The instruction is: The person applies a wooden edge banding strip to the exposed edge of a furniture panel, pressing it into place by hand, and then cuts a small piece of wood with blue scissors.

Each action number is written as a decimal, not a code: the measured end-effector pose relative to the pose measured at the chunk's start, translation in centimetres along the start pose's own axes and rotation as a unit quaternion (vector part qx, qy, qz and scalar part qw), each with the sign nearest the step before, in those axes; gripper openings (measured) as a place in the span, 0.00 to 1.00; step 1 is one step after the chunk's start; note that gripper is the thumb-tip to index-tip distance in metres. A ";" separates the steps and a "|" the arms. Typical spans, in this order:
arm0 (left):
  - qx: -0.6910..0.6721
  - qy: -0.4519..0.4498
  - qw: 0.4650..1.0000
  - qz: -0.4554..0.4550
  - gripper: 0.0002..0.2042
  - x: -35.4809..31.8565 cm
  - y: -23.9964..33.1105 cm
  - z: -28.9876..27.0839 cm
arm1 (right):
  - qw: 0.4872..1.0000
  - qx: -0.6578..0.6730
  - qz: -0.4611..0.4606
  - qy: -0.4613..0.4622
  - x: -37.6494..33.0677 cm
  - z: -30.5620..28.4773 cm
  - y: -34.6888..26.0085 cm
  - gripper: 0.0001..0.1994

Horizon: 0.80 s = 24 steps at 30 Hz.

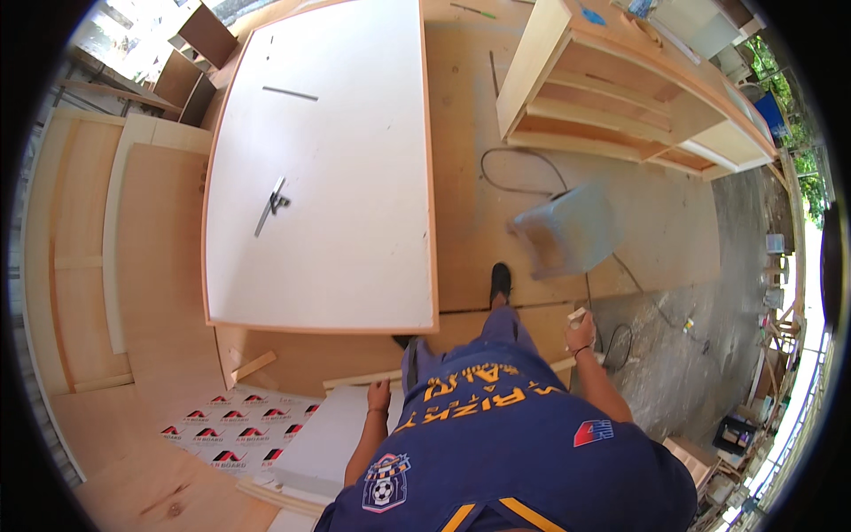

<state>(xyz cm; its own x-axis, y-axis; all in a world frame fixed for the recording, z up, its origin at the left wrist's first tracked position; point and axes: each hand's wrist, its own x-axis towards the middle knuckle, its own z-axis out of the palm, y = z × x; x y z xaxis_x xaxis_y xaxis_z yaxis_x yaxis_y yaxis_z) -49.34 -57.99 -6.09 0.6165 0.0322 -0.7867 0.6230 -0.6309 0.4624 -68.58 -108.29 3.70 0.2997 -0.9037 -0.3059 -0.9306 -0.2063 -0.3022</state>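
Note:
I stand at the near edge of a large white board (pixel 328 177) with a wooden rim. My left hand (pixel 379 394) hangs by my hip, fingers curled, next to a thin wooden strip (pixel 355 379); nothing shows in it. My right hand (pixel 581 328) is raised at my side and holds a small pale block (pixel 577 313). My dark blue shirt (pixel 523 443) fills the lower middle, and one dark shoe (pixel 500 281) shows on the plywood floor.
A metal square (pixel 271 206) and a thin metal bar (pixel 290 93) lie on the white board. A pale plastic stool (pixel 567 229) stands ahead right, with a black cable (pixel 519 168) beyond it. An open wooden cabinet (pixel 620 97) lies at upper right. Plywood sheets (pixel 151 266) lie left.

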 end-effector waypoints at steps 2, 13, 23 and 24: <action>-0.053 0.010 0.998 -0.037 0.20 -3.0 3.1 2.5 | 1.000 0.004 -0.026 0.000 3.3 0.0 0.1 0.26; -0.054 -0.073 0.996 0.024 0.17 -8.2 21.8 14.9 | 0.986 0.145 -0.031 -0.082 21.6 -6.2 -4.9 0.29; -0.011 -0.027 0.999 -0.038 0.19 -4.0 31.5 15.6 | 0.894 0.208 -0.325 0.228 36.6 -20.7 -25.0 0.28; 0.014 -0.040 0.999 -0.033 0.19 -2.6 30.4 15.8 | 0.862 0.196 -0.380 0.271 37.7 -22.5 -27.2 0.28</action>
<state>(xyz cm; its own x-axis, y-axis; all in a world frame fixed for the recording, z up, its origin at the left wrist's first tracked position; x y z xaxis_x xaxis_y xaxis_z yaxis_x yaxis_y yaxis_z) -39.60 -89.51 3.61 0.5329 0.0134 -0.8461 0.6474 -0.6503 0.3975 -36.72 -145.17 20.69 0.5507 -0.6282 0.5497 -0.3340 -0.7694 -0.5445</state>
